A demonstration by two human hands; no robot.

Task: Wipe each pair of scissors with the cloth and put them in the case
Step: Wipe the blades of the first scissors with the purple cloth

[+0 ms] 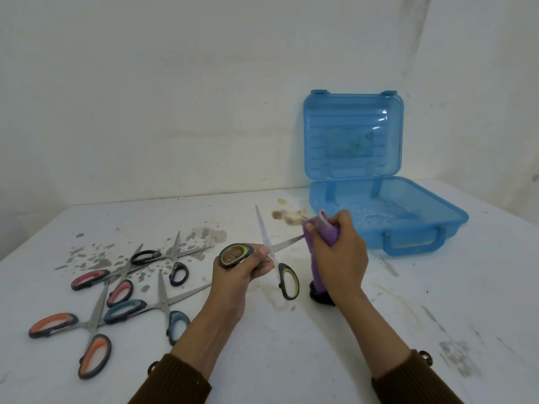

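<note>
1. Clearly early in the task, head view: the blue case (388, 217) sits open at the back right of the table (291, 360), lid up, and its tray looks empty. No scissors are inside as far as I can see.
2. Left hand (242, 269) has its fingers clamped on one loop of the green scissors (277, 258). Blades are spread wide, one pointing up and away, the other toward the cloth; the second loop hangs free below.
3. Right hand (338, 252) is fisted tight around the purple cloth (320, 231), which wraps the tip of the right-pointing blade. So the wipe of this pair is under way, not finished by my read.
4. Four more pairs lie in a loose pile at the left: black (163, 260), pink (108, 282), teal (151, 310) and orange (78, 336). All look unwiped and all are well apart from the case.
5. Left to do, my judgement: finish green, case it, then repeat for the four.
6. Hard to make out: the blade tip is hidden inside the cloth; a dark round thing (320, 298) under the right wrist is half covered, and I can't tell what it is. The tray floor is hazy through the plastic. Both arms are cut off at the brown sleeves (175, 383).
</note>
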